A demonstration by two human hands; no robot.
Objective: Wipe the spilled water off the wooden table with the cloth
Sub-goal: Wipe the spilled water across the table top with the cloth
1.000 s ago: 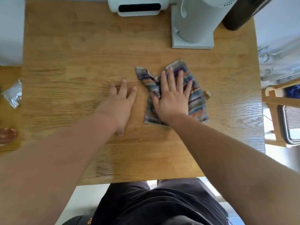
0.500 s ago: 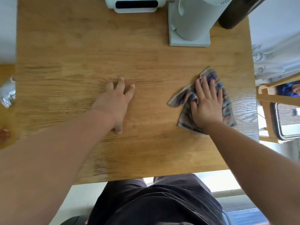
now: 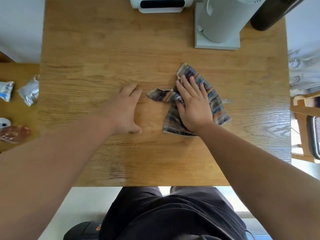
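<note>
1. Close to the near edge of the wooden table [image 3: 86,49], a dull streak [image 3: 117,170] may be leftover damp; I cannot tell for sure.
2. The left hand [image 3: 124,110] rests on bare wood near the middle, fingers loosely bent and grasping nothing.
3. Just beside it, the right hand [image 3: 194,106] presses flat, fingers straight and released, on the striped cloth [image 3: 214,101], which lies crumpled right of centre.
4. The wiping looks to be mid-stroke. The next pass likely needs steady palm pressure, sweeping toward that streak and the glossy right edge.
5. At the far edge stands a white appliance [image 3: 218,23], so strokes should stop short of its base.
</note>
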